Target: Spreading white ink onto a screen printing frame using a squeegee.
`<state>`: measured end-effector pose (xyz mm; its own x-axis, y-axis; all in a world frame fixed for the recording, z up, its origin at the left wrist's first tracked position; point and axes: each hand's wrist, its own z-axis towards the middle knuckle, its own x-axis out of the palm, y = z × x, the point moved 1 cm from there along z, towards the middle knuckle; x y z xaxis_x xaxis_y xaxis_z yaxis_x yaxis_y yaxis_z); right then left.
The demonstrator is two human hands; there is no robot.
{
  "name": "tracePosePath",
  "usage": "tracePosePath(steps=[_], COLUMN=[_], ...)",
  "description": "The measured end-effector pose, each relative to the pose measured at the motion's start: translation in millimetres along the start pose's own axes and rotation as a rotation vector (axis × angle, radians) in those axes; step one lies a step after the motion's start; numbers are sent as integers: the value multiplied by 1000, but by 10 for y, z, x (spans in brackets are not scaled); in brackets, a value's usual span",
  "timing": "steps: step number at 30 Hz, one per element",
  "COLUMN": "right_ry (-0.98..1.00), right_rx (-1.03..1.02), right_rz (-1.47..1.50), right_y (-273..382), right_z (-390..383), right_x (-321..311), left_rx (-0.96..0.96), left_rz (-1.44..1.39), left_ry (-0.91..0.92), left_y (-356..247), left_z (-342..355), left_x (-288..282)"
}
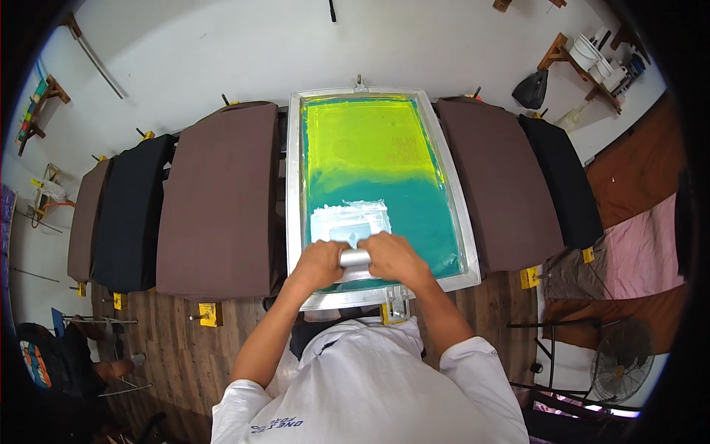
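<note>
In front of me lies a screen-printing frame [293,170] with a silver metal rim. Its mesh is yellow-green at the far end and teal towards me. Both hands are closed around a silver squeegee [355,259] at the near end of the screen. My left hand [319,264] grips its left part and my right hand [393,257] its right part, with a short length of metal showing between them. Just beyond the knuckles, white ink [373,211] is spread in a rough patch with a ragged far edge. The squeegee's blade edge is hidden.
Brown cloth-covered boards [218,200] and black ones [137,214] flank the frame on both sides. Yellow clamps [210,314] jut from their near ends. A hinge clamp [396,305] holds the frame's near edge. A fan [623,359] stands at right; a person [70,359] sits lower left.
</note>
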<state>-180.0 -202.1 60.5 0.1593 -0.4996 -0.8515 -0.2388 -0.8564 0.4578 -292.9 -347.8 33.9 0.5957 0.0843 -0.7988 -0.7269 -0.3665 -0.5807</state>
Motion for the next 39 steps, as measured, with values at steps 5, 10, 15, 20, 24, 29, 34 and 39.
tracePosePath(steps=[5, 10, 15, 20, 24, 29, 34, 39], right_ry=[-176, -351, -51, -163, -245, -257, -143, -166], right_rx=[-11, -78, 50, 36, 41, 47, 41, -14], right_rz=[-39, -9, 105, 15, 26, 59, 38, 12], right_y=[-140, -25, 33, -87, -150, 61, 107, -12], right_z=[240, -304, -467, 157, 190, -335, -45, 681], right_x=[141, 609, 389, 62, 280, 418, 95, 29], left_rx=[4, 75, 6, 4, 7, 66, 48, -50], left_rz=[-50, 145, 36, 76, 39, 85, 69, 79], left_ry=[-195, -363, -108, -240, -236, -192, -163, -157], left_y=[99, -146, -354, -68, 45, -163, -95, 285], left_z=[177, -358, -448, 90, 128, -346, -92, 301], left_x=[36, 513, 286, 20, 134, 412, -22, -364])
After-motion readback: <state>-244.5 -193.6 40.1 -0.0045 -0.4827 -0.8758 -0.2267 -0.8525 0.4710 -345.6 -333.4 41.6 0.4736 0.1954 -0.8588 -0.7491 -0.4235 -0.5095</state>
